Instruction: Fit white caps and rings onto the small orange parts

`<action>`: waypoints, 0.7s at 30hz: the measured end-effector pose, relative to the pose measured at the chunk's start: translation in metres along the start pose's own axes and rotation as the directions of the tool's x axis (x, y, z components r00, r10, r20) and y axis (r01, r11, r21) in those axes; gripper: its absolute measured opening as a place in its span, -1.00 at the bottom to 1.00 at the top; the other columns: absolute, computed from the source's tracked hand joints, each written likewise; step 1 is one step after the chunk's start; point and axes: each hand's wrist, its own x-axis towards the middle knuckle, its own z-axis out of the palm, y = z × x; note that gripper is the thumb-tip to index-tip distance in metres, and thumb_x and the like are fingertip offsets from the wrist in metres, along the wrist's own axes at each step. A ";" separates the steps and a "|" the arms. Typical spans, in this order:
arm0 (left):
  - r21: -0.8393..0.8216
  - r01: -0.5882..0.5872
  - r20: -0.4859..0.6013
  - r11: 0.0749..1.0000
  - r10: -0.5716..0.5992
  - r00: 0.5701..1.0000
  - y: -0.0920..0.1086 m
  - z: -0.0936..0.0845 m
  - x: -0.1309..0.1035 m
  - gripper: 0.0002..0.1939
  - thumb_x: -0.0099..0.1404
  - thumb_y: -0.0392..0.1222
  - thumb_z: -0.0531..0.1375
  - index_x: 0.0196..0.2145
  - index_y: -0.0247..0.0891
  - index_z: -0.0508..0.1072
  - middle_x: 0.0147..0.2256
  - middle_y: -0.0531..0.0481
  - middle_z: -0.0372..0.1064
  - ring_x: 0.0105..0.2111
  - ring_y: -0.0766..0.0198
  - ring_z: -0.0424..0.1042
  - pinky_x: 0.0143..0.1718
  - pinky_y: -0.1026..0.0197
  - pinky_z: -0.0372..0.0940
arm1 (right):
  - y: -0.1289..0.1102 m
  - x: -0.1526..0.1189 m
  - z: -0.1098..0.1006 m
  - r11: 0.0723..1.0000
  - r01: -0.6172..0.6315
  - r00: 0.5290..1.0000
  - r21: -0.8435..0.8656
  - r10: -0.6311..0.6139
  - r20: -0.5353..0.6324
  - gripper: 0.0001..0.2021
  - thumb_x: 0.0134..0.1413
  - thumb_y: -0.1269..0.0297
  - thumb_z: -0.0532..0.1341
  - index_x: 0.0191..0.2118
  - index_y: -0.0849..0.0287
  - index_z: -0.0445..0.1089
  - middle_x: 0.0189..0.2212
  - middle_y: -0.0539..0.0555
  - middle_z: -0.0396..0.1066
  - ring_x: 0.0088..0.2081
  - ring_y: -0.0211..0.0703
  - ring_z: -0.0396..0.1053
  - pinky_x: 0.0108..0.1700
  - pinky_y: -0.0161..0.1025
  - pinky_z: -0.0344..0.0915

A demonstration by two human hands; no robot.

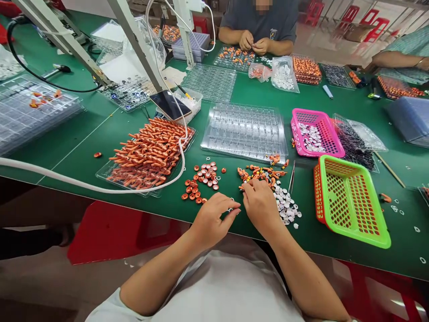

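Observation:
My left hand [214,219] is at the table's front edge, thumb and fingers pinched around a small whitish ring-like piece [230,206]. Beside it, my right hand [261,205] reaches into a pile of small orange parts [259,173] with black and yellow bits. Its fingers are bent together and hide whatever is between them. White round caps [286,208] lie loose to the right of that hand. Orange round caps with pale insides [204,176] are scattered beyond my left hand. A pair of tweezers [292,176] lies behind the white caps.
Orange stick-like parts [150,152] are heaped on a clear tray at left, with a white cable [100,188] crossing in front. A clear moulded tray [244,129], pink basket [330,134] and green basket [375,201] stand around. Across the table a person [261,27] handles small parts.

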 end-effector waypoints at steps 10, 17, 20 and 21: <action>-0.038 0.059 -0.009 0.998 -0.059 0.998 0.000 0.001 0.001 -0.85 0.31 -0.30 0.19 -0.17 -0.23 0.50 -0.26 -0.08 0.53 -0.23 0.20 0.48 -0.16 0.13 0.39 | 0.012 -0.021 -0.011 0.900 -0.080 0.986 0.429 0.135 -0.099 -0.87 0.23 0.43 0.11 -0.22 0.14 0.39 -0.27 0.09 0.42 -0.18 -0.06 0.33 -0.10 -0.09 0.27; -0.326 0.379 0.163 0.866 -0.343 0.925 0.019 0.021 0.008 -0.80 0.28 -0.21 0.23 -0.13 -0.24 0.53 -0.25 -0.08 0.57 -0.28 0.22 0.54 -0.19 0.17 0.46 | 0.008 -0.058 -0.024 0.756 -0.186 0.935 0.628 0.333 -0.125 -0.95 0.24 0.38 0.15 -0.22 0.10 0.33 -0.19 0.08 0.45 -0.12 -0.11 0.42 -0.15 -0.16 0.36; -0.476 0.484 0.256 0.735 -0.411 0.875 0.026 0.030 0.009 -0.82 0.23 -0.19 0.26 -0.20 -0.25 0.56 -0.27 -0.08 0.58 -0.27 0.21 0.55 -0.18 0.19 0.47 | 0.004 -0.072 -0.019 0.772 -0.131 0.931 0.622 0.312 -0.191 -0.89 0.22 0.43 0.15 -0.18 0.08 0.30 -0.17 0.09 0.48 -0.10 -0.12 0.46 -0.12 -0.14 0.40; -0.517 0.508 0.285 0.689 -0.421 0.861 0.028 0.033 0.009 -0.82 0.22 -0.17 0.28 -0.21 -0.25 0.56 -0.27 -0.08 0.58 -0.26 0.21 0.55 -0.17 0.18 0.46 | 0.004 -0.076 -0.018 0.778 -0.113 0.930 0.617 0.302 -0.210 -0.88 0.21 0.44 0.16 -0.18 0.08 0.29 -0.17 0.09 0.48 -0.11 -0.12 0.47 -0.14 -0.14 0.41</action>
